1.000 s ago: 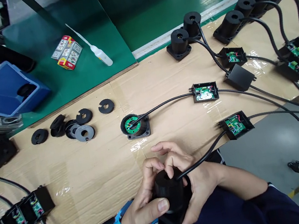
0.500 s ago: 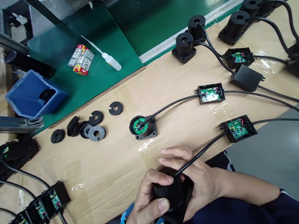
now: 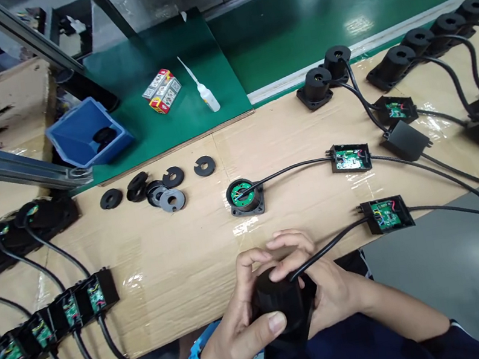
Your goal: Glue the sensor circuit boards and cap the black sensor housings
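Observation:
Both hands grip one black cylindrical housing (image 3: 283, 304) at the near table edge. My left hand (image 3: 241, 326), with a blue wristband, wraps its side, thumb across the front. My right hand (image 3: 319, 285) holds the other side, fingers curled over the top. A black cable (image 3: 328, 245) runs from the housing's top to a small open black box with a green circuit board (image 3: 387, 215). Beyond the hands an open housing with a green round board (image 3: 245, 196) lies on the cardboard, wired to a second open box (image 3: 350, 158).
Several black slotted discs (image 3: 163, 189) lie on the cardboard-covered table (image 3: 179, 257). A blue bin (image 3: 88, 137), a small printed box (image 3: 161, 91) and a glue bottle (image 3: 206, 94) sit on the green mat. Wired housings line the right rear (image 3: 403, 57) and wired boxes the left front (image 3: 56, 320).
The view has shifted, so everything sits further right and lower in frame. My right fingers have closed down over the housing's top; both hands keep their hold on it.

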`<state>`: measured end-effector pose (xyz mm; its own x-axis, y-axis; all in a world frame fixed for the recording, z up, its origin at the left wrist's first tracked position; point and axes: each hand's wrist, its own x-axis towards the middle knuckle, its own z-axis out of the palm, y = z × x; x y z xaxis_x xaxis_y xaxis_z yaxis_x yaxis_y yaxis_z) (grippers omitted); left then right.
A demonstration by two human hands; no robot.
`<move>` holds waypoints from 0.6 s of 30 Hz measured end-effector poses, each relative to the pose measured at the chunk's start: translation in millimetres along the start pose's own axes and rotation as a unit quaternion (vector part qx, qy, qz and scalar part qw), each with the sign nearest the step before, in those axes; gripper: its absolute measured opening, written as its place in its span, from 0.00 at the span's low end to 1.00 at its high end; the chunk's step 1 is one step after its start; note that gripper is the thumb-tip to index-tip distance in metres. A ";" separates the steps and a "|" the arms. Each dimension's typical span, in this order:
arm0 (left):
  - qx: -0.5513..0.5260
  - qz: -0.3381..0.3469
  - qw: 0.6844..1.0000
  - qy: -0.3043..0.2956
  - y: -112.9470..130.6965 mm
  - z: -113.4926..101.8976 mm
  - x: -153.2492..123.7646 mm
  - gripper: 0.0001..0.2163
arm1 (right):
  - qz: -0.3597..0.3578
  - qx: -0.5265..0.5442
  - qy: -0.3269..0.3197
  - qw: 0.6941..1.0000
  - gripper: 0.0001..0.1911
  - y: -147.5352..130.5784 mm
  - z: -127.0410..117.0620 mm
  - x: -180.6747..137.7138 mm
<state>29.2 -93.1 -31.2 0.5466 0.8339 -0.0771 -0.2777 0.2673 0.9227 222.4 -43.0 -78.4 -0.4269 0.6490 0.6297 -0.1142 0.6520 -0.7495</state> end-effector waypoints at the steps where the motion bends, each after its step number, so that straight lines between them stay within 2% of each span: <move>1: -0.006 -0.007 1.000 -0.004 -0.3 -0.8 -0.6 0.26 | 0.015 0.015 -0.016 1.000 0.30 0.0 -0.2 -1.1; 4: -0.011 -0.030 0.999 -0.005 -3.9 -4.0 -3.3 0.27 | 0.050 0.066 -0.056 0.995 0.31 -0.2 -0.3 -4.8; 6: -0.008 -0.029 1.000 -0.008 -6.5 -4.6 -4.5 0.28 | 0.058 0.098 -0.059 0.992 0.31 -0.2 -0.1 -6.9; 9: 0.010 -0.017 1.000 -0.006 -4.4 0.5 -1.9 0.28 | 0.061 0.092 -0.049 0.993 0.31 0.1 -0.2 -9.8; 12: 0.089 -0.013 0.996 0.020 6.7 11.6 6.1 0.25 | 0.077 0.088 -0.046 0.992 0.33 0.6 -1.4 -11.9; 15: 0.213 0.018 0.975 0.053 19.6 19.5 13.4 0.24 | 0.104 0.139 -0.043 0.984 0.34 -0.9 -4.9 -11.9; 16: 0.250 0.028 0.966 0.066 23.0 20.4 14.6 0.24 | 0.112 0.147 -0.050 0.982 0.36 -2.8 -6.6 -11.7; 18: 0.295 0.036 0.951 0.089 27.9 19.6 15.0 0.24 | 0.126 0.111 -0.083 0.982 0.46 -9.0 -10.7 -12.5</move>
<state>45.1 -82.6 0.9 0.3852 0.9226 -0.0204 0.2109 -0.0665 0.9752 238.4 -52.9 -77.4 -0.6047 0.6946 0.3896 -0.1712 0.3644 -0.9154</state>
